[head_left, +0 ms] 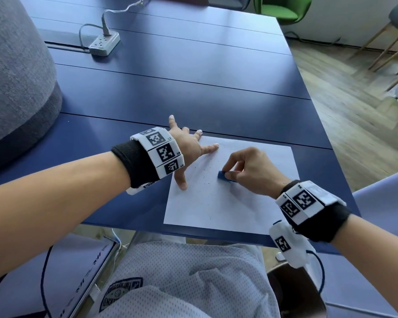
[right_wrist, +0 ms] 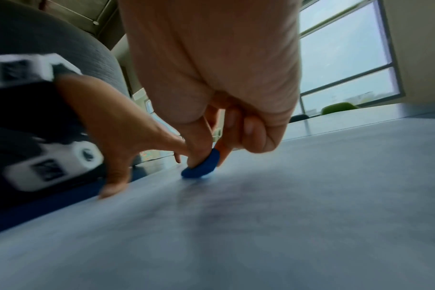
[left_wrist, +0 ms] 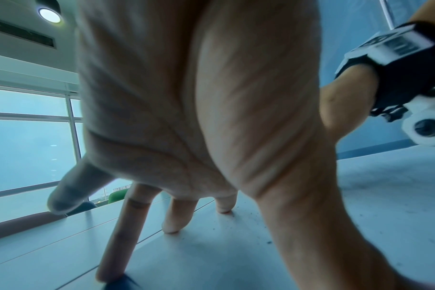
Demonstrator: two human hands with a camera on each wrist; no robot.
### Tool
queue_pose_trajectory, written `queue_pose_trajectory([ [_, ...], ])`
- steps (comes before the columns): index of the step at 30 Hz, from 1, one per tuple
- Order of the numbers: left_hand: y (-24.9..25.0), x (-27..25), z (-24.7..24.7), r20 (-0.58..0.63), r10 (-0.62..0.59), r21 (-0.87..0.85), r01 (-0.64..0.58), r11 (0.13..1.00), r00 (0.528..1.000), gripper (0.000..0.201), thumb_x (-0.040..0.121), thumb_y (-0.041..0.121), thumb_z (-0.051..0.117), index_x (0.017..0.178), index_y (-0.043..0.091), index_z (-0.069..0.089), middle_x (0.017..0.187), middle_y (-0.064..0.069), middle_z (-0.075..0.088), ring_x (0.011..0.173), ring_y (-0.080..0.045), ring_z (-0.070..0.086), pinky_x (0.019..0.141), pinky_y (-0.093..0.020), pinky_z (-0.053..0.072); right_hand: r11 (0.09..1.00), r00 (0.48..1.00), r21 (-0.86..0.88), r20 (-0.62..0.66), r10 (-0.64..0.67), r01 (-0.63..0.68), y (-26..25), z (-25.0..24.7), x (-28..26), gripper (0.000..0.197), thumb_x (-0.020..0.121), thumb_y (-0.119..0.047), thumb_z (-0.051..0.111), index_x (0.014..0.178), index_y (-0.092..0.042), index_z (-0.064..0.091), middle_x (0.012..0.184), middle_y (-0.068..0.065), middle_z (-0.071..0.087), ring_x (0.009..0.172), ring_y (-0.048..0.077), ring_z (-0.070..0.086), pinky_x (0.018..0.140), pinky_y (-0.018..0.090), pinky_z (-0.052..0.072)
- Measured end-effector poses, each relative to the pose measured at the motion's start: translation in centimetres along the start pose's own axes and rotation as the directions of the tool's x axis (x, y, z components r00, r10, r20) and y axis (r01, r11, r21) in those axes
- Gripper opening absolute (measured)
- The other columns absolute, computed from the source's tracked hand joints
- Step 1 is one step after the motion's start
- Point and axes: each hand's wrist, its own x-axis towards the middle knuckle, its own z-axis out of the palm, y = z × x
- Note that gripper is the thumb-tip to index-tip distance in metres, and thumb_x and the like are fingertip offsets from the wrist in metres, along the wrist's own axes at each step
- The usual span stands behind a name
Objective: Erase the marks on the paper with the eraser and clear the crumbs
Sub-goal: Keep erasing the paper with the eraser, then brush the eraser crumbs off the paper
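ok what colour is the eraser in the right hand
Blue. The eraser, pinched by the right hand, shows best in the right wrist view.

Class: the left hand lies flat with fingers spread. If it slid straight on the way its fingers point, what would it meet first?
Probably nothing close: beyond the left hand lies bare blue table; the power strip sits farther off, left of that line.

paper on table near edge, power strip behind
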Motion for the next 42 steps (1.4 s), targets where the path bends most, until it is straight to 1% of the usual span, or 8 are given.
queue_pose_trajectory([
  [4,0.0,-0.1,0.0,0.0,-0.003,-0.007,0.003,1.0,1.0,0.137,0.059,0.071,0.076,0.149,0.042,-0.023,0.163,-0.012,-0.008,0.144,-0.041,0.017,0.104,-0.076,0.002,0.997,0.972,-0.043,0.226,-0.057,0.069,-0.5,0.0,-1.1,0.014,0.077,-0.009,0.073,0.074,-0.023,0.075,0.061,-0.006,0.062,0.047,-0.001,0.05,0.046,0.007,0.036],
  [8,-0.1,0.0,0.0,0.002,-0.001,-0.011,0.001,1.0,1.0,0.138,0.059,0.071,0.076,0.148,0.043,-0.024,0.163,-0.011,-0.008,0.144,-0.041,0.017,0.104,-0.077,0.003,0.998,0.998,-0.021,0.021,-0.052,0.053,-0.3,-0.1,0.0,0.011,0.078,-0.01,0.073,0.077,-0.021,0.075,0.062,-0.005,0.061,0.05,0.002,0.051,0.047,0.007,0.035],
  [13,-0.1,-0.1,0.2,-0.014,-0.002,-0.013,0.002,1.0,1.0,0.137,0.058,0.071,0.077,0.149,0.043,-0.021,0.163,-0.011,-0.006,0.144,-0.04,0.018,0.104,-0.077,0.003,0.986,0.947,-0.106,0.308,-0.092,0.131,-0.7,0.0,-2.0,0.01,0.077,-0.012,0.075,0.077,-0.022,0.076,0.069,-0.002,0.066,0.052,0.003,0.05,0.049,0.01,0.036],
  [17,0.0,-0.1,0.1,-0.008,-0.013,-0.008,0.013,1.0,1.0,0.137,0.058,0.072,0.076,0.148,0.044,-0.023,0.164,-0.01,-0.007,0.145,-0.041,0.015,0.103,-0.077,0.002,0.986,0.99,-0.097,0.053,-0.127,0.132,-0.6,0.5,-0.9,0.01,0.077,-0.01,0.074,0.077,-0.02,0.075,0.064,-0.009,0.06,0.055,0.003,0.051,0.051,0.01,0.035],
  [22,0.0,-0.2,0.2,-0.012,-0.016,-0.018,0.015,1.0,1.0,0.137,0.057,0.071,0.077,0.149,0.044,-0.022,0.164,-0.009,-0.007,0.145,-0.041,0.014,0.103,-0.077,0.001,0.982,0.955,-0.11,0.271,-0.119,0.154,-0.1,0.5,-3.2,0.011,0.077,-0.013,0.075,0.077,-0.024,0.076,0.068,-0.005,0.064,0.053,0.002,0.05,0.05,0.01,0.038],
  [26,0.0,-0.2,0.1,-0.009,-0.018,-0.019,0.017,1.0,1.0,0.138,0.057,0.072,0.077,0.148,0.045,-0.023,0.164,-0.008,-0.007,0.146,-0.041,0.013,0.103,-0.077,0.001,0.987,0.99,-0.086,0.066,-0.127,0.132,-0.3,1.2,-2.5,0.014,0.078,-0.011,0.073,0.077,-0.025,0.075,0.064,-0.011,0.059,0.056,0.004,0.051,0.054,0.016,0.036],
  [30,-0.1,-0.3,0.1,-0.005,-0.015,-0.021,0.014,1.0,1.0,0.138,0.057,0.072,0.077,0.148,0.045,-0.022,0.164,-0.009,-0.007,0.146,-0.042,0.012,0.102,-0.078,0.0,0.987,0.963,-0.076,0.239,-0.123,0.145,-0.1,1.6,-4.5,0.01,0.078,-0.014,0.074,0.079,-0.025,0.076,0.07,-0.006,0.065,0.056,0.001,0.051,0.051,0.011,0.037],
  [42,-0.1,-0.2,0.2,0.005,-0.012,-0.046,0.012,0.999,1.0,0.137,0.057,0.07,0.078,0.148,0.047,-0.022,0.164,-0.006,-0.01,0.146,-0.041,0.009,0.102,-0.079,0.001,0.984,0.984,-0.075,0.093,-0.151,0.159,-0.5,1.9,-3.9,0.013,0.079,-0.015,0.073,0.079,-0.028,0.074,0.068,-0.009,0.063,0.057,0.003,0.053,0.055,0.015,0.038],
])
